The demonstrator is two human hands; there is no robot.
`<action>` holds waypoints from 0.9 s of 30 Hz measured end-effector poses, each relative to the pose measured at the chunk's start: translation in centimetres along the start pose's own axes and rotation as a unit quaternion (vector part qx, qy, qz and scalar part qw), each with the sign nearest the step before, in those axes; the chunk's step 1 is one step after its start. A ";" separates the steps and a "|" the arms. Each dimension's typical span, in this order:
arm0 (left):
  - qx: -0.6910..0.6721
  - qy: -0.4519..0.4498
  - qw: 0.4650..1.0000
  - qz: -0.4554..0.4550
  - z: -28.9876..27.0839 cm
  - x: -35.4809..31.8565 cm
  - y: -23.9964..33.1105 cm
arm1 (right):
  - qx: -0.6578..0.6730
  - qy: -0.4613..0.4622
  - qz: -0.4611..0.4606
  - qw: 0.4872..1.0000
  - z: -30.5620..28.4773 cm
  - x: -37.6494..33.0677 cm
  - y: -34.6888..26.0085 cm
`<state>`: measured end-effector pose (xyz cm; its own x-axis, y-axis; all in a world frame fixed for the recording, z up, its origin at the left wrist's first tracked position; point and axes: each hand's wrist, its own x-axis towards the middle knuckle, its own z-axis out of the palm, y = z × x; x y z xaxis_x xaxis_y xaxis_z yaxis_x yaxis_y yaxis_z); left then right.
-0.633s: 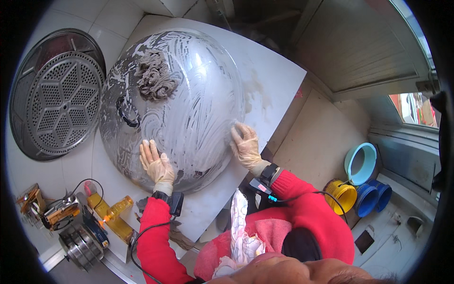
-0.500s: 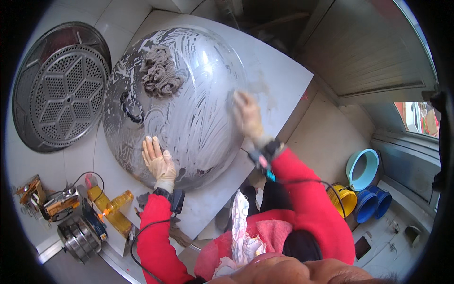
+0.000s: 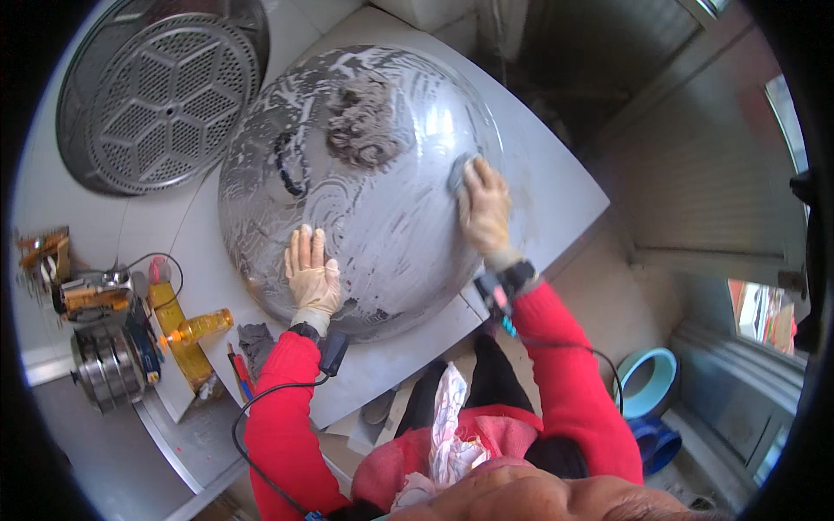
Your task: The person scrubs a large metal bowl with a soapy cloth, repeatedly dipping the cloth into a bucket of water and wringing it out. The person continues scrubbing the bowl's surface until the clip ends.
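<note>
A large domed metal lid, streaked with white suds, lies on a white worktop with its domed side up. My left hand, in a pale glove, rests flat on its near left part with fingers stretched. At the lid's right side my right hand, also gloved, presses a small grey scouring pad against the metal; its exact kind is partly hidden by the fingers. A wet, crumpled grey-brown cloth sits on the upper part of the lid. Left of it stands the lid's dark loop handle.
A perforated metal steamer tray leans inside a round metal pan at the far left. Stacked steel pots, a bottle of yellow liquid and a grey rag are at the near left. A turquoise basin stands at the right.
The view has shifted, so the lid and tray appear farther right. My right hand, blurred before, is now sharp and shows the pad at the lid's right side. My left hand stays flat on the lid.
</note>
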<state>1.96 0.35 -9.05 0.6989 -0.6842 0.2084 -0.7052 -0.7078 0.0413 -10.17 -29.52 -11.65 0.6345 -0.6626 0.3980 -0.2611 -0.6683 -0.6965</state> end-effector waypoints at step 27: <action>-0.175 -0.160 0.956 -0.172 -2.4 -0.5 0.3 | -0.216 -0.290 -0.219 0.906 5.9 3.4 -6.6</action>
<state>1.12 0.92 -6.80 0.8575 -0.4803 -0.1842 -0.3849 -0.8367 0.3897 -1.95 -25.35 -9.20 0.9890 -0.0971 0.1120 -0.0735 -0.9773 -0.1987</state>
